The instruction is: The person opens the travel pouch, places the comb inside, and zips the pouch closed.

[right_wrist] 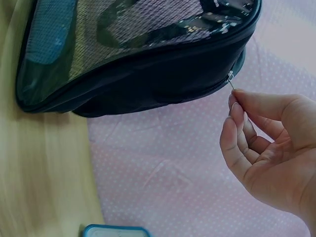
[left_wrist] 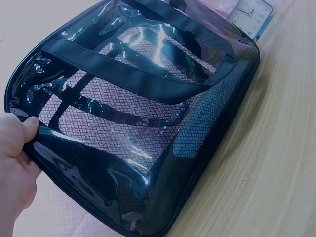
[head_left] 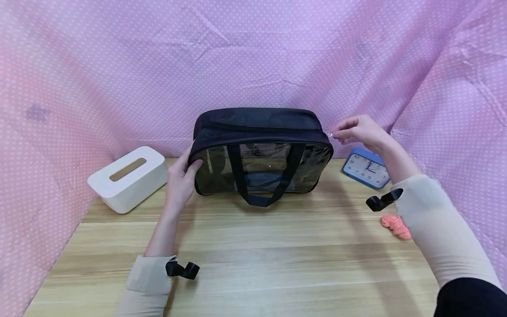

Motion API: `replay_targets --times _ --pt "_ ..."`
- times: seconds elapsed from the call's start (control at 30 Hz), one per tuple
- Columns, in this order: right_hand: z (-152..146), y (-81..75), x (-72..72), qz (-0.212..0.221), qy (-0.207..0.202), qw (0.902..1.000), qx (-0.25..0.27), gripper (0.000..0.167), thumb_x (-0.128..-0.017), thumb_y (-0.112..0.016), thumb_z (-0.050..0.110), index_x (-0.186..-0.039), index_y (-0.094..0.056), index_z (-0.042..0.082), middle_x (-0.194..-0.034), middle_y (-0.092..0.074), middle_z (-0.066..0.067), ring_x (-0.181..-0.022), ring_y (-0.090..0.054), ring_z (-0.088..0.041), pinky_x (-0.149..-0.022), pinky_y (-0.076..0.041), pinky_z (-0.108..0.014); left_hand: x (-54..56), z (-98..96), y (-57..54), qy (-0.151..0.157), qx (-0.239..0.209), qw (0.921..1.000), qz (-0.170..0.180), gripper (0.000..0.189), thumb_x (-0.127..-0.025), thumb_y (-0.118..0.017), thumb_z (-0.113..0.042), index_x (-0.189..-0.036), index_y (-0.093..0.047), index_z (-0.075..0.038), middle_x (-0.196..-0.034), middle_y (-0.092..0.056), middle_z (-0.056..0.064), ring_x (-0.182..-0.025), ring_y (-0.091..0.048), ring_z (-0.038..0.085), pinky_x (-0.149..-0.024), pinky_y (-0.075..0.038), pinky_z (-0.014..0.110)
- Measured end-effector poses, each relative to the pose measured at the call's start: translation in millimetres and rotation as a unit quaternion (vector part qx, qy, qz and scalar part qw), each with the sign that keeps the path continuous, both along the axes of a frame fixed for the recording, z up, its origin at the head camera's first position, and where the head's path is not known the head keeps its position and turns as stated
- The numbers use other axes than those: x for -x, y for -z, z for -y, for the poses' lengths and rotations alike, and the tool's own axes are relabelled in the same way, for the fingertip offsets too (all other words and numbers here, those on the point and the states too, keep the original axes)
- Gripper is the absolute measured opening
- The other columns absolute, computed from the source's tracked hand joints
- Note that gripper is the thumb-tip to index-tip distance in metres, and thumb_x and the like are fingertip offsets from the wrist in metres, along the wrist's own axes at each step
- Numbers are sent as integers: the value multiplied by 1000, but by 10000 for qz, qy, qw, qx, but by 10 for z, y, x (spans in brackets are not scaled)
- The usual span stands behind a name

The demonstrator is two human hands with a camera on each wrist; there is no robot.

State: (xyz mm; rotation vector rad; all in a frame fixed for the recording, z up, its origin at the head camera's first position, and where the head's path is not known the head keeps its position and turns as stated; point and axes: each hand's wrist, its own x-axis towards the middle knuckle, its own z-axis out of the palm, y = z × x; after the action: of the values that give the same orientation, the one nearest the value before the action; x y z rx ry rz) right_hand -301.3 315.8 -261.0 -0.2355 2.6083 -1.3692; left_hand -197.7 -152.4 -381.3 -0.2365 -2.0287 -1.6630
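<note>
A black bag (head_left: 257, 118) with see-through front and mesh behind stands upright at the back of the table. Its dark strap handle (head_left: 259, 201) hangs down over the front. Low inside shows something blue (head_left: 269, 179), its kind unclear. My left hand (head_left: 180, 180) grips the bag's left edge, thumb (left_wrist: 30, 129) on the front and the other fingers mostly hidden behind. At the right end of the top, my right hand (head_left: 362, 131) pinches the small metal zipper pull (right_wrist: 231, 81) between thumb and fingertips. Whether the zipper's teeth are joined along the top, I cannot tell.
To the left stands a white tissue box (head_left: 138, 185) with a slot in its lid. A blue clock (head_left: 366, 168) leans behind my right forearm, and a coral yarn skein (head_left: 396, 226) lies nearer. Pink dotted cloth (head_left: 253, 53) hangs behind the wooden table (head_left: 277, 255).
</note>
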Motion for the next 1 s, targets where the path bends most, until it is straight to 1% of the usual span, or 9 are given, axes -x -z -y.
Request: replay_targets --times 0.17,0.27,0.33,0.4,0.5,0.6,0.7,0.9,1.0 --pt "-77 124 26 104 18 9999 21 19 -97 -71 15 -89 -79 30 -82 -73 18 -76 -67 -4 -77 -58 -20 -5 -4 -7 22 -27 10000 25 50 -102 -61 -3 -147 -59 -25 -150 -60 -2 -133 -57 4 -110 -45 12" --pt "-95 191 42 49 -29 10000 60 19 -97 -71 13 -89 -79 28 -82 -74 19 -75 -67 -3 -74 -59 -22 -7 -1 -8 19 -42 10000 33 50 -102 -61 -3 -147 -59 -25 -150 -59 -2 -134 -57 6 -110 -45 13" --pt "-101 231 48 22 -33 10000 18 15 -96 -71 13 -91 -80 24 -81 -74 19 -74 -67 -3 -72 -59 -23 -7 1 -7 7 -47 10000 33 50 -102 -60 -3 -147 -59 -24 -150 -59 -1 -134 -57 5 -110 -44 13" --pt "-106 273 54 46 -19 10000 -25 12 -96 -72 12 -93 -80 21 -79 -73 17 -72 -67 -4 -70 -59 -23 -5 2 -6 8 -53 10000 34 50 -102 -60 -3 -147 -59 -24 -150 -59 -1 -134 -57 5 -110 -44 13" --pt "-106 337 56 137 28 9998 -129 12 -96 -72 13 -91 -79 22 -74 -70 14 -69 -67 -5 -66 -59 -23 -9 0 -5 -5 -32 10000 13 50 -102 -61 -3 -147 -59 -24 -150 -59 -1 -134 -57 3 -110 -44 13" --pt "-100 400 59 237 24 9996 -133 17 -96 -70 10 -87 -77 23 -72 -69 11 -68 -66 -6 -66 -59 -24 -15 -2 0 0 -14 10000 -5 50 -102 -61 -4 -147 -59 -24 -150 -59 -2 -133 -57 2 -110 -45 13" --pt "-89 457 64 325 -22 9995 -37 20 -96 -68 5 -85 -76 19 -72 -69 8 -69 -66 -6 -66 -59 -23 -19 -5 6 10 -22 10000 -8 50 -102 -61 -4 -147 -59 -25 -150 -59 -1 -133 -57 2 -110 -45 13" --pt "-54 527 54 432 -199 9989 -32 16 -97 -64 1 -93 -76 11 -72 -69 11 -71 -65 -5 -68 -60 -22 -27 -12 7 -20 3 10000 24 49 -102 -61 -4 -147 -59 -25 -150 -59 -1 -133 -57 3 -109 -44 12" --pt "-34 543 49 467 -266 9986 -17 17 -97 -64 0 -93 -75 12 -72 -69 12 -71 -66 -5 -70 -61 -23 -27 -15 9 -28 8 10000 27 49 -102 -61 -5 -147 -59 -25 -150 -59 -1 -133 -57 4 -110 -44 12"
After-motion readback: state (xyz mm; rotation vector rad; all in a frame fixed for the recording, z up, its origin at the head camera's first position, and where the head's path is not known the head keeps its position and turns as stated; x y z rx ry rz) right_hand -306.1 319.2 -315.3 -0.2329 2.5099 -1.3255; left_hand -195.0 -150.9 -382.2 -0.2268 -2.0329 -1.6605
